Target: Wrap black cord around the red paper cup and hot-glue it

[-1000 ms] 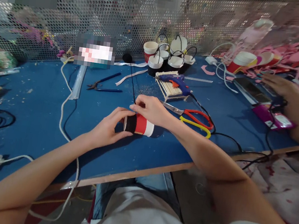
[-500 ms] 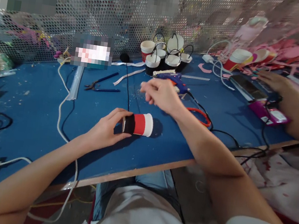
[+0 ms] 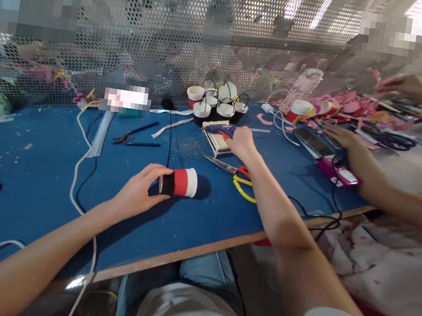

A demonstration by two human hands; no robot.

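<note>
My left hand (image 3: 139,189) is closed around the base of a paper cup (image 3: 185,182) that lies on its side, its white rim pointing right. The cup wears a red band and a black band. A thin black stem (image 3: 169,141) with a round dark head rises behind it. Farther back, my right hand (image 3: 243,142) has its fingers wrapped round a blue hot glue gun (image 3: 221,127) with an orange trigger. The gun sits over a small wooden stick rack (image 3: 218,146). Scissors (image 3: 245,180) with orange and yellow handles lie beneath my right wrist.
Several white-and-black cups with wire handles (image 3: 224,110) stand behind the rack. Blue-handled pliers (image 3: 138,136) and a clear bag of sticks (image 3: 101,133) lie left. A white cable (image 3: 75,180) crosses the table. On the right are a co-worker's hands (image 3: 341,135), a phone (image 3: 313,143) and pink scraps.
My right hand has moved from above the table to the glue gun and closed on it. The rack and scissors now show. My left hand keeps hold of the cup; the view has shifted.
</note>
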